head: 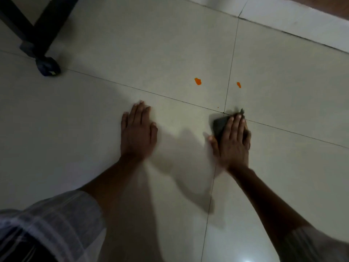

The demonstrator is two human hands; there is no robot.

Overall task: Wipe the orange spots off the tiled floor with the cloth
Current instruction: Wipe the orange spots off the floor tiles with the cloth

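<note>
The person leans over a pale tiled floor (170,44) with both arms stretched forward and down. The left hand (138,132) lies flat on a tile, palm down, fingers straight and close together, holding nothing; its grip is open and it simply rests on the floor. The right hand (233,140) presses flat on a dark cloth (220,125), fingers extended over the top of it and the thumb spread out to the left side; the grip is open, pushing down on the cloth rather than curling round it. The cloth sits right at the crossing of two grout lines, its dark edge showing past the fingers on the left and a small corner poking out beyond the fingertips. The hand and cloth are slightly blurred. Ahead of the cloth, on the tile beyond the near grout line, lies the larger orange spot (197,81), and to its right, just across the vertical grout line, a smaller orange spot (238,84). Both are apart from the cloth and untouched by it. A tiny orange speck (218,107) sits between the larger spot and the cloth, close to the grout crossing. At the upper left stands a dark furniture leg (39,35) ending in a caster wheel (48,67). A light checked sleeve (56,224) covers the left upper arm.
</note>
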